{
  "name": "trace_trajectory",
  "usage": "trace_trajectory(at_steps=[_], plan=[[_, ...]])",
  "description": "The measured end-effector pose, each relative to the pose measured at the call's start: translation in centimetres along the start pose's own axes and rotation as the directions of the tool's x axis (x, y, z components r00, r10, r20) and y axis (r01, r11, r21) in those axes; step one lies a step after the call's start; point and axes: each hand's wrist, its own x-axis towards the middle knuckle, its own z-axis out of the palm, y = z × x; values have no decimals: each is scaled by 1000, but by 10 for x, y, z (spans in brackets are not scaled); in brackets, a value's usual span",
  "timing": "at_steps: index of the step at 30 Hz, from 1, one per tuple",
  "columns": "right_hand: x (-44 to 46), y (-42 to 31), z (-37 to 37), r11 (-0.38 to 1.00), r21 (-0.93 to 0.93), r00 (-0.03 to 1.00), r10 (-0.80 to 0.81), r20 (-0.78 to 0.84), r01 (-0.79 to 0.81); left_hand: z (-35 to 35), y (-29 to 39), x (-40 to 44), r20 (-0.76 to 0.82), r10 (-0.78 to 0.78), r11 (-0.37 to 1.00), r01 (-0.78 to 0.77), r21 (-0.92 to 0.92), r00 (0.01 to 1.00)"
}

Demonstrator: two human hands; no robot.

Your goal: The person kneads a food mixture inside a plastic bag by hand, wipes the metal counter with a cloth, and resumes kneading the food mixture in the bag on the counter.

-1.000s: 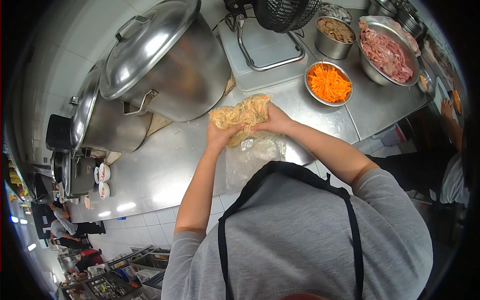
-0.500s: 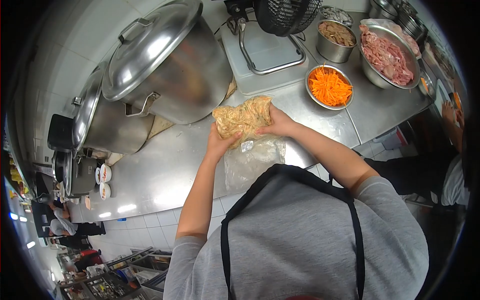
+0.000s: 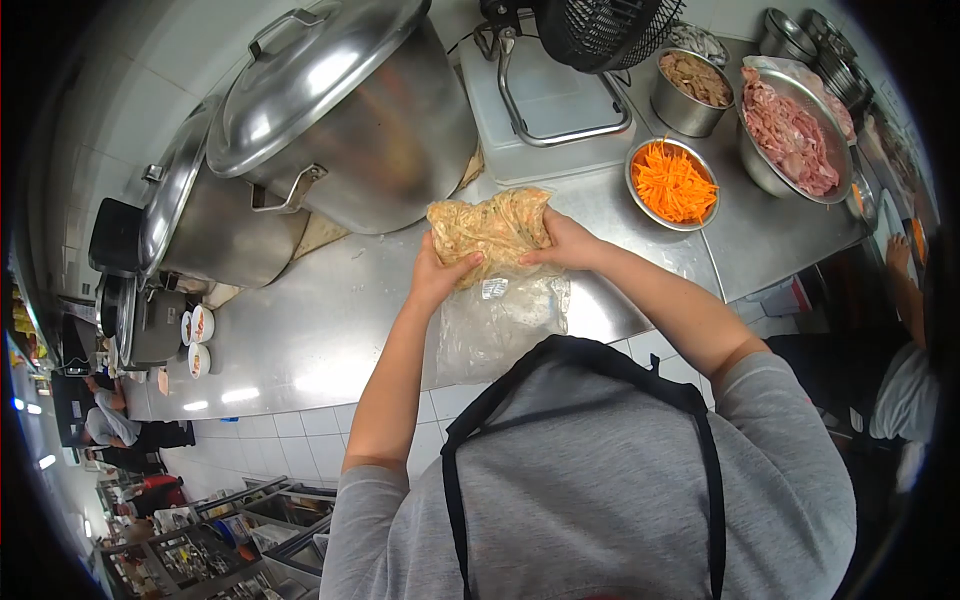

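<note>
The bagged food (image 3: 492, 232) is mottled yellow, the shreds (image 3: 674, 184) bright orange.

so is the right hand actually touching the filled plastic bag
Touching. The head view shows the right hand pressed against the right end of the filled plastic bag, with no gap between them.

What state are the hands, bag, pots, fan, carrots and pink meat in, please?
Bag: far end filled, near end slack
Left hand: gripping the bag
Right hand: gripping the bag
Large pot: lidded
Other pot: lidded
Fan: cannot tell if running
Carrots: shredded, uncovered
Pink meat: in pieces, uncovered
</note>
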Motion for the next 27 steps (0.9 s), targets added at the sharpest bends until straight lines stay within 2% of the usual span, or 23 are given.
trace_trajectory(at_steps=[5,6,7,9,10,11,13,16,20,23,25,26,27], plan=[[4,2,9,1000,1,996,-19,-87,19,5,-21,2,-107,91,986,-74,152,990],[5,1,9,998,-59,994,-16,-105,10,7,-24,4,-145,133,978,-106,180,980],[6,-1,8,993,-119,992,-14,-126,-1,10,-24,5,-146,134,978,-107,180,980],[6,-3,9,992,-123,986,1,-167,-22,15,-24,5,-183,149,988,-141,59,972],[5,-5,12,992,-122,977,19,-210,-46,15,-28,5,-184,143,989,-135,57,972],[4,-9,13,991,-123,978,21,-207,-48,16,-31,7,-218,154,986,-138,90,964],[5,-15,14,966,-247,964,7,-264,-75,17,-34,13,-253,168,982,-141,122,953],[8,-16,18,952,-268,951,60,-304,-146,21,-36,16,-267,208,977,-186,105,941],[11,-19,25,945,-255,927,102,-361,-204,30,-32,16,-375,227,971,-178,161,899],[15,-13,22,917,-348,913,39,-406,-194,33,-28,12,-391,255,958,-177,224,884],[18,-5,8,970,-181,963,112,-247,-160,30,-18,7,-378,259,948,-160,274,889],[13,-10,4,970,-182,963,116,-245,-163,27,-3,1,-257,89,995,-77,56,962],[8,-15,0,985,79,965,165,-201,-152,23,7,-4,-89,-60,989,47,-143,994]])
